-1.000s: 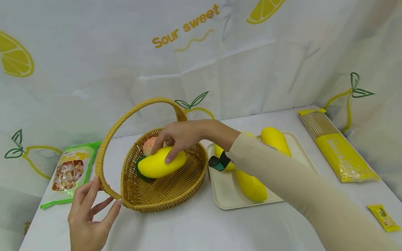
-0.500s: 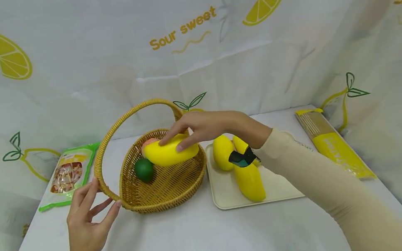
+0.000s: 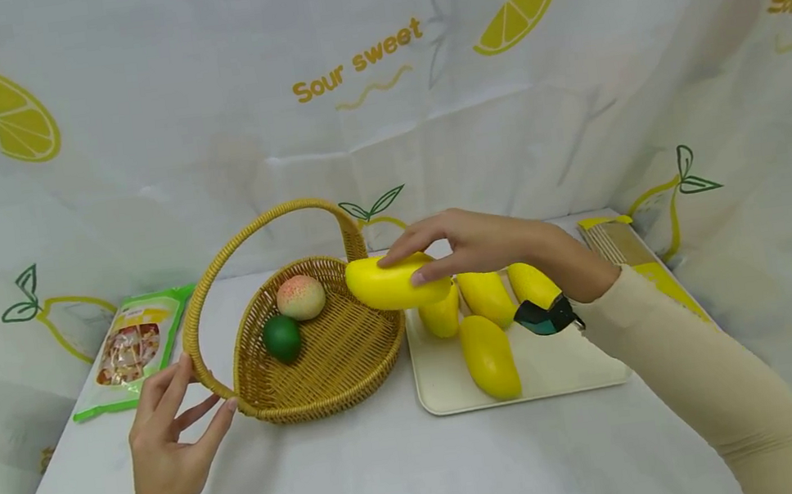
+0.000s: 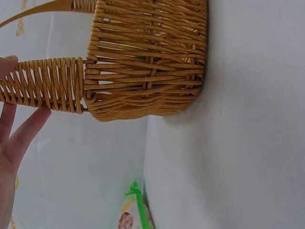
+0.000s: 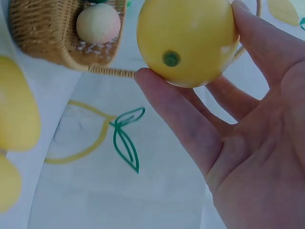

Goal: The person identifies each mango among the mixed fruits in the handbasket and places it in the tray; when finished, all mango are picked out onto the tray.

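A yellow mango (image 3: 388, 287) with a green stem spot is held by my right hand (image 3: 476, 244), fingers on one side and thumb on the other. It hangs over the right rim of the wicker basket (image 3: 327, 408), near the tray. My left hand (image 3: 169, 449) pinches the lower left part of the basket's arched handle (image 4: 45, 86) between thumb and fingers. Inside the basket a pinkish-white peach (image 3: 301, 298) lies beside a dark green round fruit (image 3: 282, 339). Several more mangoes (image 3: 489, 357) lie on a cream tray (image 3: 575, 377) right of the basket.
A green-edged food bag (image 3: 134, 349) lies left of the basket. A yellow pack of noodles (image 3: 626, 247) lies at the right, partly behind the right arm. A printed white curtain (image 3: 241, 134) hangs behind the table.
My right hand has lifted the mango from inside the basket and moved it right, past the rim. The peach and green fruit now show fully. My left hand stays on the handle.
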